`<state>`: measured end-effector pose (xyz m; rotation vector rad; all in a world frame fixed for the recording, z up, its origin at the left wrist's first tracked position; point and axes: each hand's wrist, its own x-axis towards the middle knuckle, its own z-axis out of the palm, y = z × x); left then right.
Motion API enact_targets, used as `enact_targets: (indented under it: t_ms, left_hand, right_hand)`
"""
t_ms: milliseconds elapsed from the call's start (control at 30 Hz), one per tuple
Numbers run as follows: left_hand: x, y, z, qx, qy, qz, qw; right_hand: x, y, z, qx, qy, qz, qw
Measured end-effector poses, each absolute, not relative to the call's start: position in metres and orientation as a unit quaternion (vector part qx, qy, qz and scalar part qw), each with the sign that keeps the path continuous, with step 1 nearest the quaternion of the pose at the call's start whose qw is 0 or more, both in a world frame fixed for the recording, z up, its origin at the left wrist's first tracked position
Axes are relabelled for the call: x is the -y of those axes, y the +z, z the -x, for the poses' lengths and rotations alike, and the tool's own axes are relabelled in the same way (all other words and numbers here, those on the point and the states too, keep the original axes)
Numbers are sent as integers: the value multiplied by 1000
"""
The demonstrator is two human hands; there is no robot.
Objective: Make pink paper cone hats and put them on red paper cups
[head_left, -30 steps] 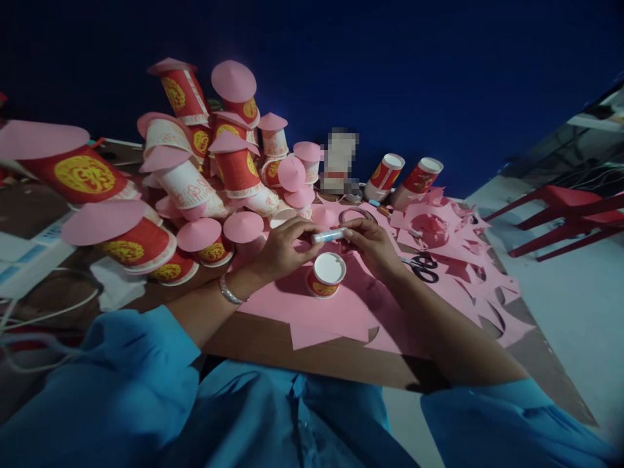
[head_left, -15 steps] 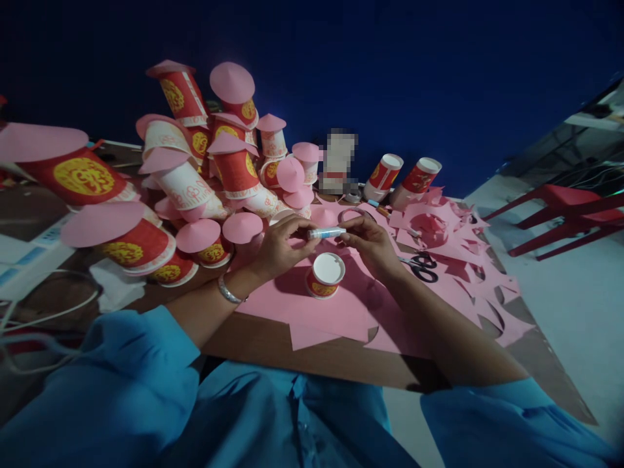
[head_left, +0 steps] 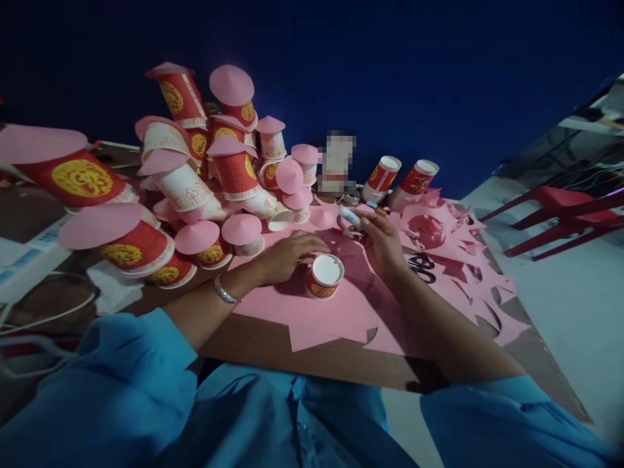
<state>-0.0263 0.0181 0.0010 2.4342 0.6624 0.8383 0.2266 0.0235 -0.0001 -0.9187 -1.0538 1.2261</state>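
Note:
A red and white paper cup (head_left: 325, 279) stands upside down on pink paper sheets (head_left: 302, 312) at the middle of the table. Just left of it, my left hand (head_left: 290, 255) reaches with loosely spread fingers beside the cup's upper edge, holding nothing. Up and to the right of the cup, my right hand (head_left: 380, 237) is closed round a small glue tube (head_left: 350, 216), white and light blue, which tilts up to the left.
Many cups with pink cone tops (head_left: 234, 169) crowd the left side. Two bare-topped cups (head_left: 383, 179) stand at the back. Black-handled scissors (head_left: 422, 266) lie among pink scraps (head_left: 458, 260) on the right. Beyond the table is a red stool (head_left: 560, 208).
My left hand has let go of the glue tube and come down beside the cup. My right hand has moved slightly right with the tube, now tilted.

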Motion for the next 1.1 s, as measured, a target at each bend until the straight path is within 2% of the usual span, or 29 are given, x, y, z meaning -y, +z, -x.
enact_targets:
  t_ms: [100,233,433,567,800,1100]
  left_hand:
    - [-18,1,28,-218,259,-912,231]
    - [-18,-2,27,-269,280,-889,243]
    - [-25,-9,24,-343,458,-709,413]
    - [-30,-11,23,-321,464,-679,471]
    - [-32,-18,24,-314,474,-674,472]
    - [-26,-13,25,-340,481,-710,386]
  right_hand:
    - [-23,-2,-224,449,545,398,586]
    - [-20,0,-221,465,545,401,571]
    - [-18,1,-220,489,524,410,564]
    - [-16,0,-217,526,503,405,553]
    - [-11,3,-217,588,467,418,511]
    - [-6,8,-216,680,381,404,479]
